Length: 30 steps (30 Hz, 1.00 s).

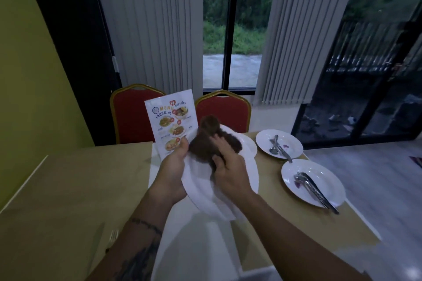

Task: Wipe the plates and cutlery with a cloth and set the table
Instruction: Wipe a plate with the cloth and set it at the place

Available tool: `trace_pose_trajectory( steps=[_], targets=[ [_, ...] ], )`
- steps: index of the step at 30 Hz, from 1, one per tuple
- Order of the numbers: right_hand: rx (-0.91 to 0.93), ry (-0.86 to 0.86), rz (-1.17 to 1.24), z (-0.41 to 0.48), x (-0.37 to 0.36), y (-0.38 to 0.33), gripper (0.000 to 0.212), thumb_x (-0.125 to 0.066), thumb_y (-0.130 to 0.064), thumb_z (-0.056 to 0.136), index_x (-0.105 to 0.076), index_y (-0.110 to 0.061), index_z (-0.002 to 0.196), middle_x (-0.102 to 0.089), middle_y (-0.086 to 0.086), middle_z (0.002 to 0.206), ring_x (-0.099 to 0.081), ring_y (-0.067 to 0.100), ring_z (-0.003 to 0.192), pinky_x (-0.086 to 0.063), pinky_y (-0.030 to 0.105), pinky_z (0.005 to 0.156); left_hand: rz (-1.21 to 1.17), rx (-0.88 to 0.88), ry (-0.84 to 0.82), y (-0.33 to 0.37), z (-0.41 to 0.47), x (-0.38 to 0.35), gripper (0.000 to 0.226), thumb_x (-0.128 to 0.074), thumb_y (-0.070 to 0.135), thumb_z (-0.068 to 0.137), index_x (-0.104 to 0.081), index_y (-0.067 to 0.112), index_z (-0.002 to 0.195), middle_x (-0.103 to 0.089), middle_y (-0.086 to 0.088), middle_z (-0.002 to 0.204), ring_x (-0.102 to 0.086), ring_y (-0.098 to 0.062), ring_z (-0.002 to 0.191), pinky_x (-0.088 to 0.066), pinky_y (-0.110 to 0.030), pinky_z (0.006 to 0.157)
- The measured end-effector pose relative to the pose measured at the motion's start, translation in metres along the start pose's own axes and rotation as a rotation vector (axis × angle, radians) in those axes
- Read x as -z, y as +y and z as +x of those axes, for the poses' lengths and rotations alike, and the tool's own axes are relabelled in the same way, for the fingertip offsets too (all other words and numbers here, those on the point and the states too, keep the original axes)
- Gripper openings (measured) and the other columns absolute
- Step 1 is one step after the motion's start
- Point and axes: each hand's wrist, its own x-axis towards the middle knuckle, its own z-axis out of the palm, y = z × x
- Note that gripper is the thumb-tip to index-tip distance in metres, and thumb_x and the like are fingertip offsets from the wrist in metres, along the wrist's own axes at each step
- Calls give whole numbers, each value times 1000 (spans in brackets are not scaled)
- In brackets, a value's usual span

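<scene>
Your left hand grips plate by rim, tilted above table; right hand clutches cloth against it. Plate likely stiff, slick, breakable: hold by rim. Cloth soft.

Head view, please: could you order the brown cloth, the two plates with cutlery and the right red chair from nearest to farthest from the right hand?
1. The brown cloth, gripped in the right hand itself.
2. The near plate and the far plate, both off to its right; too close to call.
3. The right red chair, behind, across from the person.
</scene>
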Motion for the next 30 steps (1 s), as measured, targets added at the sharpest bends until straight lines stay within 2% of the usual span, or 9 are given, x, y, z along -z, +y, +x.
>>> trace_pose_trajectory(
  steps=[4, 9, 13, 16, 19, 21, 25, 28, 30],
  targets=[
    [146, -357, -140, -23, -2, 7, 59, -49, -9, 85, -58, -29, 139, -48, -7, 152, -34, 5, 143, -23, 28, 120, -69, -46, 50, 19, 5, 12, 41, -42, 51, 99, -56, 28, 130, -68, -16, 124, -62, -38, 115, -52, -55, 90],
    [36, -275, -462, 6, 15, 30, 64, -44, -15, 78, -58, -21, 139, -48, 2, 152, -37, 24, 145, -22, 33, 118, -49, -86, 96, 12, -1, 19, 38, -41, 48, 100, -54, 30, 131, -70, -10, 120, -66, -34, 111, -54, -50, 90],
    [-23, -179, -258, 25, -11, 6, 60, -49, -3, 92, -44, -21, 150, -33, 5, 162, -26, 25, 150, -17, 42, 125, 52, -40, 127, -2, 1, 8, 44, -42, 49, 99, -55, 26, 134, -69, -15, 120, -66, -36, 110, -57, -46, 83],
    [123, -303, -79, 11, -25, -18, 57, -50, 0, 84, -57, -16, 139, -51, 6, 150, -44, 24, 138, -33, 38, 119, -6, -64, 144, 15, 6, 14, 49, -41, 53, 98, -60, 19, 129, -70, -20, 117, -67, -38, 108, -56, -48, 84],
    [195, -437, -164, -11, -22, -13, 53, -52, -2, 81, -65, -14, 131, -54, 5, 148, -46, 21, 138, -32, 26, 116, -42, -101, 105, 38, 6, 32, 57, -37, 56, 98, -58, 15, 132, -68, -18, 122, -65, -37, 111, -56, -47, 82],
    [182, -402, -286, -11, -17, 4, 53, -50, -6, 81, -66, -15, 130, -52, 8, 149, -44, 24, 140, -29, 30, 120, -35, -123, 92, 46, 3, 45, 52, -37, 52, 100, -56, 17, 134, -66, -15, 127, -64, -37, 113, -55, -47, 84],
    [-58, -181, -319, 20, -15, 16, 67, -47, -14, 79, -47, -11, 145, -38, 14, 154, -36, 30, 141, -30, 41, 119, 50, -228, 90, 53, -4, 56, 41, -43, 35, 102, -53, 21, 139, -63, -14, 132, -61, -40, 118, -47, -62, 98],
    [-345, -91, 31, 45, -16, -7, 60, -52, -4, 86, -45, -18, 144, -59, 8, 122, -57, 25, 106, -48, 39, 93, -1, -371, 155, 55, -4, 57, 40, -51, 26, 98, -56, 21, 137, -63, -14, 131, -59, -43, 118, -45, -67, 96],
    [-585, -77, 363, 60, -18, -22, 41, -52, -4, 94, -54, -14, 134, -63, 10, 103, -59, 25, 87, -50, 38, 77, -89, -444, 233, 55, -5, 57, 43, -57, 27, 92, -58, 24, 134, -64, -12, 131, -61, -42, 117, -45, -68, 94]
  ],
)
